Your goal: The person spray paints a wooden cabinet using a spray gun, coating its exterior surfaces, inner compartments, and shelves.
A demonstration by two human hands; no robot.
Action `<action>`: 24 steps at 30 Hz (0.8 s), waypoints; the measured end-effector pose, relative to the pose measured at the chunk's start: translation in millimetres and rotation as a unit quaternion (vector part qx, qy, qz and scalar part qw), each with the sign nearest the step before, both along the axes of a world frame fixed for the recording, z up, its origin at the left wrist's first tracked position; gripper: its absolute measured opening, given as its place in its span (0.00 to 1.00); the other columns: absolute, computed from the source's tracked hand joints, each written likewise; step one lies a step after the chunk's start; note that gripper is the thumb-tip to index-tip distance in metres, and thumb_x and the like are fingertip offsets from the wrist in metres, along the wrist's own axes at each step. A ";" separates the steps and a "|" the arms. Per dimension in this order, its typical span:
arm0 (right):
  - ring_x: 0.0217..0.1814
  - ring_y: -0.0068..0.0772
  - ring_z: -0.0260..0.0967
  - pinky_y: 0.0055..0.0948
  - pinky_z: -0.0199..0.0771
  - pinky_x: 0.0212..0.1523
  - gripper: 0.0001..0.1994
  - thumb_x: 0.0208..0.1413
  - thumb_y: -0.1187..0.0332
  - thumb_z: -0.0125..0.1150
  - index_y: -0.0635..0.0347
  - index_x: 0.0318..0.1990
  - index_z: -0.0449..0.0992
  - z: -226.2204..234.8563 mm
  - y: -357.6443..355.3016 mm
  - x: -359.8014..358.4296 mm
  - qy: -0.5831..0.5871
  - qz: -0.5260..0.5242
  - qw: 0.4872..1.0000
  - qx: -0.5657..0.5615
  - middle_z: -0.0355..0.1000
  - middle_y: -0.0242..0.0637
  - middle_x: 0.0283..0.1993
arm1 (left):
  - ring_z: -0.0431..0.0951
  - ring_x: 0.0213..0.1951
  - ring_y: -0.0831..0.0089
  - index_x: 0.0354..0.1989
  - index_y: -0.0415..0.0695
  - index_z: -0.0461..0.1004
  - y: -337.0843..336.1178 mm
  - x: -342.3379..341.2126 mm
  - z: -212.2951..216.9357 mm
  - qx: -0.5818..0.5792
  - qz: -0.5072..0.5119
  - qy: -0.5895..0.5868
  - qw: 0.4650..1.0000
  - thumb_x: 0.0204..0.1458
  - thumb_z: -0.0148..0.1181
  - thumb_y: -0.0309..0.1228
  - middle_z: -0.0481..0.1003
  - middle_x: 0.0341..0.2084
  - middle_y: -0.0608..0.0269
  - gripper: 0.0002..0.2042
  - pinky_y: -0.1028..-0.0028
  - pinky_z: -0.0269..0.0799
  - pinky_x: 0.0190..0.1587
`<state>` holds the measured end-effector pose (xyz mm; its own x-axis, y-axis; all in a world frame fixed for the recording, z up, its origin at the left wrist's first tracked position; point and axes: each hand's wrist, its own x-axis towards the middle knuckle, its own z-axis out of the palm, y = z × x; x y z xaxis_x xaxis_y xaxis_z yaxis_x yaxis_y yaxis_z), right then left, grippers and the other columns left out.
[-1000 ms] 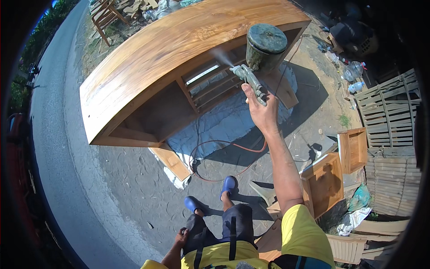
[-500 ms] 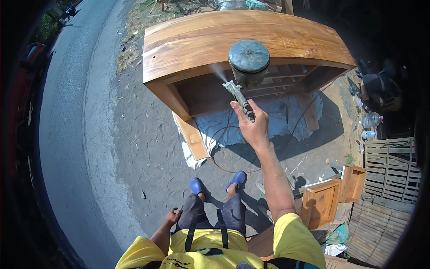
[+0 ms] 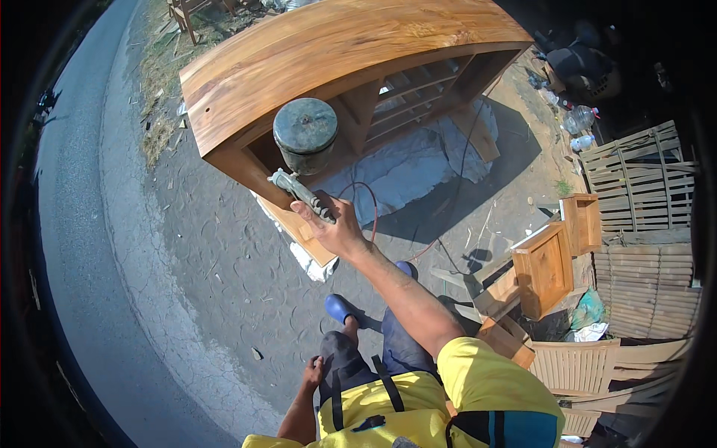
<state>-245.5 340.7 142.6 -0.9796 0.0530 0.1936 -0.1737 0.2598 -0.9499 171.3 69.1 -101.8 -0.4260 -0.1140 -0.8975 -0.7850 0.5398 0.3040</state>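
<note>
Grey roadway (image 3: 82, 187) curves down the left side in bright sun, bordered by dusty ground. Further right, a loose board (image 3: 317, 250) sticks out beneath the left end of a wooden cabinet (image 3: 336, 60), probably to prop it. The left hand (image 3: 312, 373) rests by the thigh, seemingly to be out of the way; its fingers curl, but I cannot tell whether that grip is clamped on anything. Above it, seen against the cabinet's left end, is a spray gun (image 3: 299, 196); the right hand (image 3: 340, 228) has its grip clamped round the handle, and the lidded cup (image 3: 305, 127) sits roughly upright, presumably against spills. Beyond, a pale sheet (image 3: 403, 179) lies under the cabinet, likely keeping dirt off, with a reddish hose (image 3: 373, 201) beside it. Two drawers (image 3: 544, 276) lean well apart at the right, perhaps to catch the sun.

The gun is dull grey-green, its cup stained and scuffed; no mist shows at the nozzle. The cabinet is warm orange-brown with swirling grain, a small dark hole near the left end, and slatted openings toward the right.
</note>
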 end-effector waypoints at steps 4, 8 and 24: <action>0.25 0.40 0.74 0.39 0.73 0.30 0.25 0.66 0.46 0.66 0.65 0.39 0.81 -37.2 52.4 0.8 -0.064 -0.080 0.995 0.010 0.77 0.43 0.26 | 0.70 0.68 0.42 0.77 0.42 0.57 14.1 -9.7 -37.6 0.016 -0.060 -0.043 0.997 0.56 0.59 0.69 0.69 0.67 0.31 0.50 0.55 0.68 0.68; 0.24 0.39 0.70 0.39 0.71 0.31 0.26 0.65 0.44 0.66 0.65 0.37 0.81 -95.3 153.2 -8.5 -0.114 -0.203 0.972 0.027 0.76 0.43 0.24 | 0.72 0.67 0.43 0.81 0.50 0.45 90.1 -47.5 -35.0 -0.073 -0.262 -0.132 0.953 0.42 0.70 0.70 0.68 0.67 0.33 0.63 0.52 0.70 0.67; 0.29 0.53 0.78 0.46 0.74 0.36 0.33 0.63 0.38 0.64 0.70 0.32 0.82 -124.6 392.0 -138.2 -0.131 -0.278 0.951 0.040 0.77 0.52 0.23 | 0.73 0.66 0.44 0.80 0.48 0.49 190.0 -44.8 -13.8 -0.103 -0.223 -0.164 0.955 0.51 0.66 0.67 0.71 0.66 0.38 0.55 0.54 0.71 0.67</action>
<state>-383.8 732.7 18.1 -0.8194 0.5724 -0.0286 0.2523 0.3154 -0.9148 126.4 259.1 -115.5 -0.1736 -0.1746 -0.9692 -0.4972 0.8650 -0.0668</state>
